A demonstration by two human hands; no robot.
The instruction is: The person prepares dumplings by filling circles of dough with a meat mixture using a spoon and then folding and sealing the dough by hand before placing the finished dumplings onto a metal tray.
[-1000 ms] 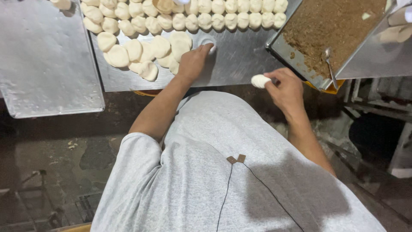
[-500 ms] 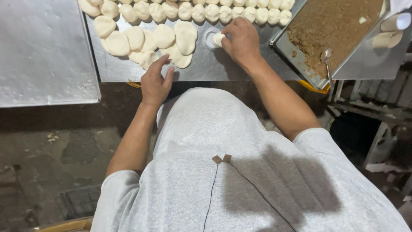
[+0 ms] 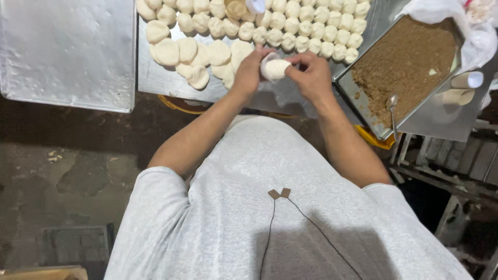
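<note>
You've got the dough piece (image 3: 275, 68) cupped between left hand (image 3: 249, 70) and right hand (image 3: 311, 75), grip closed round it above the worktop (image 3: 155, 83) for shaping.

Flattened pale dough discs (image 3: 199, 59) lie on the metal worktop (image 3: 155, 80); round dough balls (image 3: 311, 33) sit at twelve o'clock, the steel tray of brown filling (image 3: 404, 62) at two o'clock, holding a metal spoon (image 3: 393, 111).

Pale white dough piece (image 3: 275, 68), brown filling (image 3: 404, 62), silver metal tray (image 3: 67, 52), grey shirt (image 3: 270, 207)
</note>
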